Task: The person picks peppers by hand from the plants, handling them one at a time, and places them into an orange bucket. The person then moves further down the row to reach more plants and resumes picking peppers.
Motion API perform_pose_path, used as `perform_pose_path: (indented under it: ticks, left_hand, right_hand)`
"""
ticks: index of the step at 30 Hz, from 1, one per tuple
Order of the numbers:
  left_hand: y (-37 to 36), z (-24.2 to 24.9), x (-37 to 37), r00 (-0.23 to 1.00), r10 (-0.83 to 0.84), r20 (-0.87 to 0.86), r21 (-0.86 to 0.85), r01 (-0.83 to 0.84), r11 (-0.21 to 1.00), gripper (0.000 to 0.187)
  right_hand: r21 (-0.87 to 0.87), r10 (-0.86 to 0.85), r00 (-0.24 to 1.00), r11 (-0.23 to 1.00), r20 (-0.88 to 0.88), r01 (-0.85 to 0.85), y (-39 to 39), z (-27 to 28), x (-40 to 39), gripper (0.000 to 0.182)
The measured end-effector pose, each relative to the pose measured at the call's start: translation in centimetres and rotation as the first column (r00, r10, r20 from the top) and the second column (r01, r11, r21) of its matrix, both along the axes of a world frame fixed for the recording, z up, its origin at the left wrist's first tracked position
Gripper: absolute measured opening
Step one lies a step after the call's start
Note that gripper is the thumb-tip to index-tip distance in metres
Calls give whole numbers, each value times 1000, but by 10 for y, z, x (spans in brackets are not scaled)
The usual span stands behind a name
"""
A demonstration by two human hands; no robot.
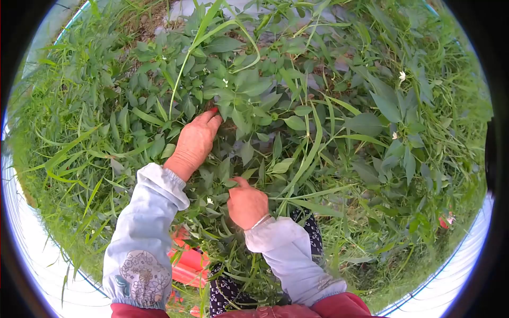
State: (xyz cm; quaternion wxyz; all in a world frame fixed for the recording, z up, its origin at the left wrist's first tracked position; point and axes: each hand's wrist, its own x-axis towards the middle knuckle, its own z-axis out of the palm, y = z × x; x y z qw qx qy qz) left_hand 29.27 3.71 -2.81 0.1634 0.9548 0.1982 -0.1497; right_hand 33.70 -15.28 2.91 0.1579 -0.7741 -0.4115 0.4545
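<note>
My left hand (196,139) reaches into a leafy green plant (249,98) with small white flowers. Its fingers are bent together, and a small bit of red (214,109) shows at the fingertips, too little to name for certain. Leaves cover what lies under those fingers. Lower and to the right, my right hand (247,205) is closed with its knuckles up, low among leaves and stems. What that hand grips, if anything, is hidden beneath it. Pale sleeve covers (140,228) run along both forearms.
Long grass blades (313,153) cross the plants to the right. A red plastic-looking object (190,265) sits by my legs, partly behind leaves. Another red spot with white (446,220) shows at far right. Grey sheeting (185,9) lies at the top.
</note>
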Motion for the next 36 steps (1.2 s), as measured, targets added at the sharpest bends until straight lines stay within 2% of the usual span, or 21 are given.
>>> perform_pose_path:
  ticks: [1, 2, 4, 5, 7, 8, 11, 15, 17, 18, 19, 20, 21, 22, 23, 25, 27, 28, 32, 33, 36]
  left_hand:
    - [0, 1, 7, 989, 120, -92, -41, -124, 991, 30]
    - [2, -3, 14, 989, 122, -84, -40, -126, 991, 30]
    - [5, -12, 24, 965, 111, -237, 120, -84, 989, 24]
    - [5, -19, 28, 965, 115, -235, 123, -88, 988, 24]
    - [3, -38, 33, 922, 31, -385, 238, 67, 969, 19]
    - [1, -36, 29, 953, -52, -297, 384, 169, 908, 20]
    - [5, -29, 27, 969, -133, -208, 322, 196, 926, 22]
    - [5, -6, 28, 955, -175, -239, 288, 242, 927, 24]
    - [8, -8, 21, 991, -108, -84, 163, 120, 979, 22]
    - [9, -7, 21, 991, -104, -86, 165, 117, 979, 22]
    - [10, -5, 22, 992, 56, 109, 95, -67, 993, 21]
    - [12, -2, 23, 932, 224, 285, -7, -232, 973, 20]
    - [16, -1, 23, 932, 226, 283, -5, -234, 972, 20]
    - [22, 0, 24, 817, 538, 207, -171, -511, 842, 19]
    - [30, -2, 25, 616, 783, 82, -305, -732, 609, 18]
    - [41, -22, 24, 575, 806, 142, -275, -759, 590, 21]
    - [48, -27, 33, 448, 890, 82, -209, -865, 455, 25]
    - [53, -40, 33, 449, 888, 96, -128, -880, 458, 33]
    - [60, -35, 35, 333, 939, 90, -123, -932, 342, 39]
    - [60, -33, 33, 335, 938, 92, -118, -932, 344, 39]
    - [52, -20, 29, 461, 886, 49, -10, -887, 462, 37]
  right_hand:
    - [-12, 4, 1000, 1000, 5, -4, 1, 0, 0, 16]
    - [-24, 7, 1000, 1000, 12, -7, 2, 0, 0, 16]
    - [-17, -21, 1000, 1000, 21, 21, 2, -3, -1, 11]
    - [-12, -51, 998, 999, 26, 51, 3, -4, -1, 7]
    - [0, -57, 998, 998, 31, 57, 4, -3, 2, 7]
    - [8, -66, 997, 998, 34, 66, 5, -2, 4, 7]
    - [38, -167, 985, 986, 46, 165, 8, 1, 8, 8]
    - [100, -283, 959, 954, 0, 281, 16, 9, 18, 19]
    - [204, -376, 925, 902, -64, 380, 18, 11, 21, 29]
    - [205, -373, 926, 903, -66, 378, 19, 10, 21, 29]
    - [238, -388, 917, 885, -97, 400, 19, 9, 21, 30]
    - [268, -402, 906, 866, -129, 423, 19, 8, 20, 31]
    - [268, -400, 907, 866, -133, 422, 19, 8, 20, 31]
    - [262, -395, 906, 868, -151, 422, 19, 8, 21, 30]
    - [256, -390, 905, 870, -169, 422, 20, 8, 21, 29]
    - [254, -378, 909, 875, -177, 413, 19, 7, 20, 28]
    - [253, -365, 913, 880, -182, 402, 19, 7, 20, 28]
    - [266, -355, 915, 878, -191, 397, 19, 6, 20, 27]
    - [247, -355, 910, 882, -213, 402, 19, 7, 21, 26]
    - [248, -355, 909, 881, -218, 404, 19, 7, 21, 26]
    - [251, -342, 917, 887, -207, 387, 20, 7, 22, 26]
